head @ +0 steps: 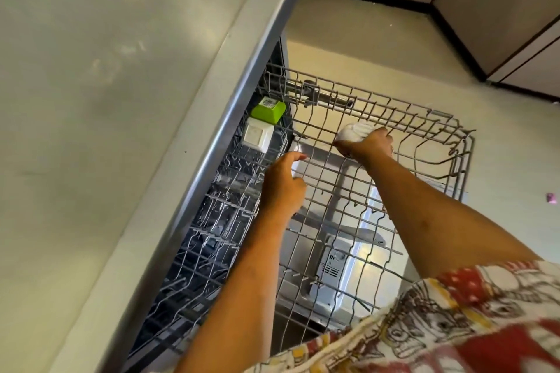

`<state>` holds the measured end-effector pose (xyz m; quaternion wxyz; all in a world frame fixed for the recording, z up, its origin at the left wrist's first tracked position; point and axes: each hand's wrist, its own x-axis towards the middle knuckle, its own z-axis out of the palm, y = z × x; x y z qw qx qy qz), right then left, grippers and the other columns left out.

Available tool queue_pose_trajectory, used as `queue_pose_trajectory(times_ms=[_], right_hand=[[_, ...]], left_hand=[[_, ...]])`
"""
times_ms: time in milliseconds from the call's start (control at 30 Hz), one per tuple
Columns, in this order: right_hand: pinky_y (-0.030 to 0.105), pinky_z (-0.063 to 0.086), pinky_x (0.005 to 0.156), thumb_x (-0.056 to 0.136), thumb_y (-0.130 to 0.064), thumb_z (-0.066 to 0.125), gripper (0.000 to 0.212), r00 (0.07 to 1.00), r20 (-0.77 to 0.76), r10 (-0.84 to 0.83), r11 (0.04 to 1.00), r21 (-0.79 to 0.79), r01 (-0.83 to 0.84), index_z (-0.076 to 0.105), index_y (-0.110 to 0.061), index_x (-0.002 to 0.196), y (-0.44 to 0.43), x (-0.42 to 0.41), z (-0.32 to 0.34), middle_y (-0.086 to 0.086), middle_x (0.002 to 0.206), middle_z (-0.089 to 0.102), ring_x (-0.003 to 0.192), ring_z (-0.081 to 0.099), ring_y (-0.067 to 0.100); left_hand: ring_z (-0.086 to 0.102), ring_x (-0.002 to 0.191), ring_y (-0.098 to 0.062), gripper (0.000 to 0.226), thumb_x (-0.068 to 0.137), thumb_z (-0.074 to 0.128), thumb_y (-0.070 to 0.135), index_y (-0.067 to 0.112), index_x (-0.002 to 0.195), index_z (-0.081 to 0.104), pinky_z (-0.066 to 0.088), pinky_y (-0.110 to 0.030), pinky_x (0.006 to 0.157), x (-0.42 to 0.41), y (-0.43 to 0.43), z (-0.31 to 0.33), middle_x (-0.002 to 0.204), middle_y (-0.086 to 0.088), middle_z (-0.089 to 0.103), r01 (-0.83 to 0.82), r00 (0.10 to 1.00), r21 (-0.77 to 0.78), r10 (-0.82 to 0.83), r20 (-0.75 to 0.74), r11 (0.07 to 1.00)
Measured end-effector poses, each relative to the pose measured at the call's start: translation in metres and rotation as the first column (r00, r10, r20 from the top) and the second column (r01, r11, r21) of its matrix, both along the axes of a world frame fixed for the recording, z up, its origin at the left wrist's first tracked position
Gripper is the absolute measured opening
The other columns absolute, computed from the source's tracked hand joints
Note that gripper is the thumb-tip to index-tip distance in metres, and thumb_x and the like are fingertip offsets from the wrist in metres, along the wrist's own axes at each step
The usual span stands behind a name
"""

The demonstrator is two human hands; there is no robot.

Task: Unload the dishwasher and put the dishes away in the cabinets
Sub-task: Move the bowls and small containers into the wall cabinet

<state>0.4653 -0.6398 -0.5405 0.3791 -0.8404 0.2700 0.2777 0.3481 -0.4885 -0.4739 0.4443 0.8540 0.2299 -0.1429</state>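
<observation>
Grey wire upper rack [333, 94] is pulled out, mostly bare. Your right hand [371, 147] grips a small rounded white dish [353, 132] from above at the rack's far side. A green square container [268, 110] and a white square container [258, 138] sit upside down, just beside each other, at the rack's inner end.

The grey wire dish rack [378, 191] stands pulled out to the right from under the pale stone table [91, 100], above the open steel dishwasher door [357, 257]. In the rack's far left corner, under the table edge, a green square cup [269, 110] sits just behind a white square cup [258, 134]. Right of them the left hand [283, 188] grips a small white dish [295, 169], mostly hidden. Further right, by the rack's far wall, the right hand [368, 145] grips a white round bowl [353, 132]. Brown cabinets [500, 9] stand beyond the beige floor [363, 39].
</observation>
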Motion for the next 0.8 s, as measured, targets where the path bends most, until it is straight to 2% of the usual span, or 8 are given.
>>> queue_pose_trajectory(times_ms=[200, 300, 367, 433, 500, 600, 733, 800], right_hand=[[0.041, 0.049, 0.096, 0.062, -0.049, 0.08, 0.101, 0.997, 0.064, 0.048, 0.998, -0.038, -0.046, 0.031, -0.004, 0.138, 0.004, -0.017, 0.012, 0.014, 0.131, 0.044, 0.119, 0.048, 0.03], [0.043, 0.048, 0.098, 0.061, -0.05, 0.081, 0.101, 0.99, 0.098, 0.096, 0.995, -0.044, -0.092, 0.033, -0.005, 0.137, 0.011, -0.038, 0.022, 0.013, 0.132, 0.045, 0.121, 0.047, 0.031], [0.042, 0.05, 0.095, 0.059, -0.051, 0.083, 0.1, 0.987, 0.133, 0.094, 0.995, 0.016, -0.097, 0.036, -0.006, 0.135, 0.015, -0.062, 0.03, 0.012, 0.131, 0.048, 0.119, 0.049, 0.03], [0.041, 0.052, 0.091, 0.057, -0.051, 0.084, 0.099, 0.988, 0.137, 0.076, 0.99, 0.109, -0.091, 0.039, -0.006, 0.133, 0.018, -0.093, 0.039, 0.012, 0.127, 0.052, 0.113, 0.054, 0.029], [0.038, 0.055, 0.087, 0.056, -0.051, 0.085, 0.095, 0.989, 0.132, 0.063, 0.976, 0.201, -0.089, 0.043, -0.008, 0.129, 0.022, -0.126, 0.048, 0.009, 0.12, 0.057, 0.105, 0.058, 0.026], [0.038, 0.056, 0.085, 0.051, -0.053, 0.084, 0.095, 0.986, 0.147, 0.073, 0.94, 0.32, -0.117, 0.044, -0.013, 0.127, 0.029, -0.17, 0.069, 0.005, 0.116, 0.06, 0.101, 0.061, 0.023], [0.043, 0.055, 0.088, 0.054, -0.047, 0.085, 0.095, 0.976, 0.177, 0.124, 0.87, 0.453, -0.193, 0.037, -0.017, 0.13, 0.03, -0.218, 0.105, 0.002, 0.117, 0.055, 0.105, 0.059, 0.023], [0.043, 0.055, 0.087, 0.056, -0.043, 0.085, 0.09, 0.96, 0.227, 0.161, 0.843, 0.474, -0.254, 0.038, -0.018, 0.128, 0.028, -0.242, 0.126, 0.0, 0.115, 0.054, 0.107, 0.058, 0.023]], left_hand=[[0.046, 0.067, -0.002, 0.05, 0.087, 0.041, -0.009, 0.023, 0.124, 0.053, 0.056, -0.045, 0.068, -0.016, -0.011, 0.003, 0.135, -0.005, 0.048, -0.081, 0.995, -0.049, 0.078, -0.059, 0.996], [0.055, 0.08, -0.009, 0.036, 0.092, 0.044, 0.001, 0.023, 0.119, 0.055, 0.056, -0.04, 0.071, -0.026, -0.018, 0.007, 0.127, 0.001, 0.055, -0.238, 0.969, -0.192, 0.22, -0.112, 0.952], [0.052, 0.074, -0.008, 0.026, 0.095, 0.045, 0.008, 0.016, 0.117, 0.056, 0.048, -0.028, 0.067, -0.036, -0.019, 0.014, 0.105, 0.002, 0.06, -0.465, 0.884, -0.352, 0.401, -0.241, 0.812], [0.057, 0.087, -0.014, 0.018, 0.097, 0.046, 0.014, 0.015, 0.111, 0.057, 0.046, -0.034, 0.077, -0.05, -0.017, 0.02, 0.102, -0.001, 0.061, -0.631, 0.776, -0.482, 0.496, -0.39, 0.608], [0.057, 0.103, -0.021, 0.015, 0.097, 0.047, 0.026, 0.018, 0.102, 0.059, 0.044, -0.038, 0.085, -0.069, -0.015, 0.026, 0.104, 0.001, 0.064, -0.679, 0.734, -0.508, 0.488, -0.472, 0.53], [0.057, 0.095, -0.019, 0.021, 0.095, 0.048, 0.034, 0.017, 0.09, 0.059, 0.044, -0.036, 0.082, -0.098, -0.018, 0.045, 0.09, 0.0, 0.064, -0.718, 0.696, -0.52, 0.511, -0.505, 0.463], [0.057, 0.07, -0.016, 0.022, 0.097, 0.046, 0.024, 0.011, 0.083, 0.057, 0.052, -0.029, 0.061, -0.142, -0.022, 0.084, 0.068, -0.004, 0.066, -0.727, 0.658, -0.589, 0.604, -0.449, 0.354], [0.059, 0.063, -0.016, 0.021, 0.098, 0.045, 0.018, 0.009, 0.082, 0.056, 0.052, -0.027, 0.057, -0.171, -0.022, 0.105, 0.049, -0.001, 0.065, -0.711, 0.663, -0.601, 0.634, -0.399, 0.365]])
